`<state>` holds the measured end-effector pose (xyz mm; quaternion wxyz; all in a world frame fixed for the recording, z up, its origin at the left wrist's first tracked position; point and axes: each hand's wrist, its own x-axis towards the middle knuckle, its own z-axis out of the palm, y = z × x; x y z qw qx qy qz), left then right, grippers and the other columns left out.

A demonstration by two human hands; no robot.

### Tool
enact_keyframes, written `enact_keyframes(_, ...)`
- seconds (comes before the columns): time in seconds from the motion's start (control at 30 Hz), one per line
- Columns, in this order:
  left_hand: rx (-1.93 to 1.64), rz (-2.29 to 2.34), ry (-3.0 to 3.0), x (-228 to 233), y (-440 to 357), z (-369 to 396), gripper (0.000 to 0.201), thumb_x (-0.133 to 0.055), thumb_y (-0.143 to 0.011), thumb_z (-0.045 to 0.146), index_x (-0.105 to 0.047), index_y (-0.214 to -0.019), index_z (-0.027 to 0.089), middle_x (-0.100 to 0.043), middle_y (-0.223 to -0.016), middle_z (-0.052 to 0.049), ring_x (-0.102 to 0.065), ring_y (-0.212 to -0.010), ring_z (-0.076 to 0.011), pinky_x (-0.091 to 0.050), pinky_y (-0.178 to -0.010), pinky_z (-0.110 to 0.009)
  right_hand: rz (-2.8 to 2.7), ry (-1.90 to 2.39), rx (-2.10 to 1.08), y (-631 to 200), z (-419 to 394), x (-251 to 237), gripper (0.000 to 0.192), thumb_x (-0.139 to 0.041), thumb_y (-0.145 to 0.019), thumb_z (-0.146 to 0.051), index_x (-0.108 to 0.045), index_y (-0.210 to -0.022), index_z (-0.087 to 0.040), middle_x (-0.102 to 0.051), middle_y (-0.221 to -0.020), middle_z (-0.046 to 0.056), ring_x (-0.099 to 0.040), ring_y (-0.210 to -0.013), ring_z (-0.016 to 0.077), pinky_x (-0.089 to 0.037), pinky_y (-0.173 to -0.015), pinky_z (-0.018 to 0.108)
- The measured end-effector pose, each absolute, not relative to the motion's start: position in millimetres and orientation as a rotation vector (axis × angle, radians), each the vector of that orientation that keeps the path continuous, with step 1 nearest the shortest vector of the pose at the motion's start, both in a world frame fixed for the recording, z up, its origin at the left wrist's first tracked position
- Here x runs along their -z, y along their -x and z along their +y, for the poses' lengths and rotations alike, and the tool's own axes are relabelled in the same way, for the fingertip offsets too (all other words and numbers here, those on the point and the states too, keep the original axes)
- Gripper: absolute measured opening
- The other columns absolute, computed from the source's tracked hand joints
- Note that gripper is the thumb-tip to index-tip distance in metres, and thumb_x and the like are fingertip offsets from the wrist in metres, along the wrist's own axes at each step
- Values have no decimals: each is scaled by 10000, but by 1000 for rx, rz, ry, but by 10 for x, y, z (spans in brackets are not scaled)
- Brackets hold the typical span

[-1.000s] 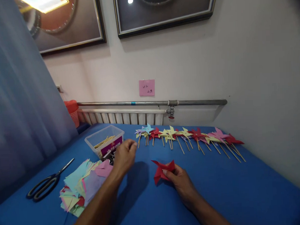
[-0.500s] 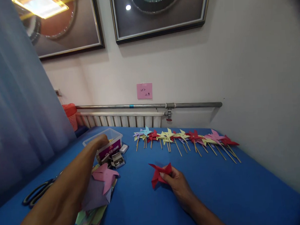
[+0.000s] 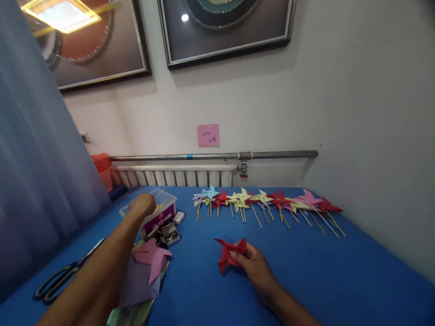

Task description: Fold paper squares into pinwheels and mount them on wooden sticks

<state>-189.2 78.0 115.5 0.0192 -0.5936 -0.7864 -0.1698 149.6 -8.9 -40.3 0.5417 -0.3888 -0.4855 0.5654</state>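
While the red pinwheel point(image 3: 230, 253) is being pinched flat under the right hand point(image 3: 254, 267), one stick is best being drawn from the box point(image 3: 162, 208) beneath the left hand's point(image 3: 142, 204) curled fingers; their grip cannot be told.

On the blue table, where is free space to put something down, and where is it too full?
The blue table is bare right of the right hand, below the row of pinwheels. A smaller bare strip lies between the red pinwheel and the paper stack. It is crowded around the left hand: plastic box, pin box, scissors.
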Motion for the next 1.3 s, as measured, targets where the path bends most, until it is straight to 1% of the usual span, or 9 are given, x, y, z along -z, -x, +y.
enact_keyframes(0.07, 570, -2417, 1798, -1164, 1714, 676, 278, -514, -872, 231, -723, -953, 67, -718, -942, -250, -684, -931, -354, -493, -793, -413, -1108, 925, -1360, -1496, -61, 427, 319, -846, -641, -394, -735, -830, -162, -715, -755, 31, -610, -661, 164, -457, -659, 293)
enact_keyframes(0.13, 817, -2329, 1939, -1055, 1432, 552, 371, -409, -945, 238, -675, -1166, 104, -727, -1007, -204, -678, -944, -287, -480, -811, -365, -1043, 924, -1376, -1501, -40, 440, 331, -869, -619, -382, -732, -828, -165, -714, -744, 22, -612, -640, 157, -459, -643, 286)
enact_keyframes(0.27, 1092, -2261, 2333, -523, 775, 289, 393, -396, -967, 243, -592, -1304, 187, -727, -771, -25, -657, -698, -147, -456, -685, -230, -922, 865, -1451, -1530, -70, 399, 322, -889, -625, -362, -722, -827, -176, -721, -755, 13, -641, -653, 151, -499, -671, 290)
enact_keyframes(0.33, 1275, -2202, 2472, -253, 537, 173, 368, -404, -931, 173, -639, -1215, 163, -725, -810, -33, -655, -743, -146, -445, -709, -230, -890, 846, -1471, -1542, -109, 358, 324, -896, -628, -351, -723, -838, -175, -724, -761, 14, -654, -669, 151, -516, -687, 292)
enact_keyframes(0.43, 1174, -2121, 2619, -46, 366, 43, 332, -422, -879, 116, -696, -1056, 176, -726, -871, -49, -653, -835, -167, -420, -747, -241, -848, 848, -1471, -1537, -154, 309, 346, -914, -601, -337, -723, -836, -172, -726, -769, 13, -662, -687, 153, -534, -688, 291)
enact_keyframes(0.57, 982, -2205, 2661, -56, 338, -8, 302, -436, -911, 188, -672, -1099, 192, -728, -932, -72, -645, -872, -192, -391, -738, -253, -787, 880, -1427, -1497, -146, 258, 365, -930, -563, -309, -722, -826, -166, -727, -752, 6, -663, -673, 144, -549, -675, 281)
enact_keyframes(0.8, 1053, -2293, 2662, -10, 400, 76, 223, -492, -885, 239, -664, -761, 171, -616, -675, -10, -536, -662, -140, -293, -604, -246, -736, 945, -1429, -1470, -38, 68, 316, -918, -563, -276, -690, -762, -187, -723, -684, -7, -650, -607, 130, -548, -617, 266)
enact_keyframes(1.0, 1344, -2193, 2907, 25, 389, 80, 186, -507, -824, 220, -682, -807, 160, -568, -649, 20, -474, -619, -121, -315, -579, -227, -774, 941, -1447, -1534, -163, 123, 372, -939, -554, -352, -725, -805, -182, -732, -720, -4, -642, -636, 127, -544, -636, 260)
enact_keyframes(1.3, 1421, -2294, 2928, 82, 246, 1, 182, -500, -824, 274, -636, -784, 162, -565, -645, 23, -482, -592, -112, -319, -545, -222, -741, 948, -1494, -1588, -70, 140, 417, -959, -510, -363, -730, -803, -175, -735, -750, 7, -646, -680, 137, -547, -670, 272)
